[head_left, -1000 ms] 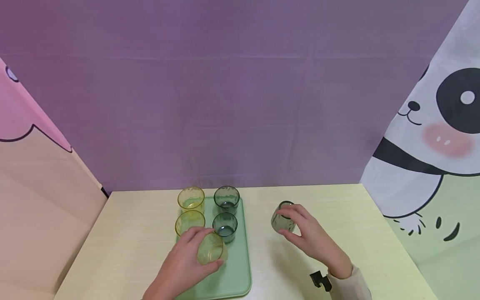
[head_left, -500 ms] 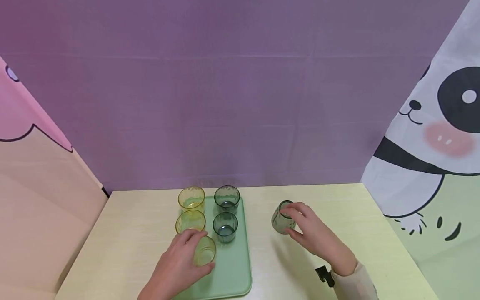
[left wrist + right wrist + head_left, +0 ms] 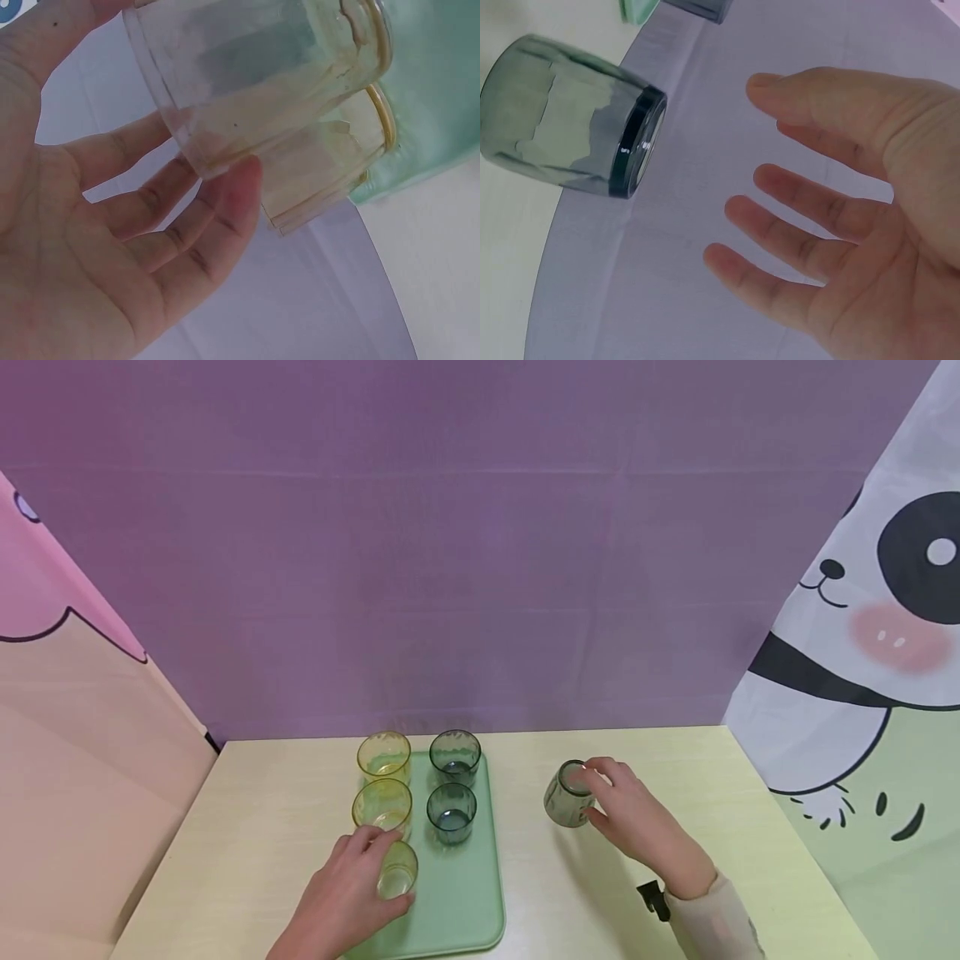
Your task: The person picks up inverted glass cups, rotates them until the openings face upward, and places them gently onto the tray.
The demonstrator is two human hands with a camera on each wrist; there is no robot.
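My left hand point(image 3: 341, 889) holds a clear yellow glass point(image 3: 397, 870) between thumb and fingers, low over the left front of the green tray point(image 3: 465, 910); whether its base touches is unclear. In the left wrist view this glass point(image 3: 255, 82) is upright, with fingertips against its side. Two more yellow glasses point(image 3: 382, 806) stand in a row behind it. Two upright grey-green glasses point(image 3: 452, 817) stand to their right on the tray. Right of the tray, another grey-green glass point(image 3: 555, 120) stands upside down on the table. My right hand point(image 3: 855, 195) hovers beside its base, fingers apart from it.
The pale wooden table point(image 3: 262, 827) extends around the tray. A purple backdrop point(image 3: 480, 568) rises along the far edge, with a panda-print cloth point(image 3: 825, 693) on the right and a pink one point(image 3: 67, 693) on the left. A black clip point(image 3: 654, 900) is by the right sleeve.
The left hand has moved left with its yellow glass, in line with the other yellow ones. The right hand has drawn back slightly from the upside-down glass, which stays put.
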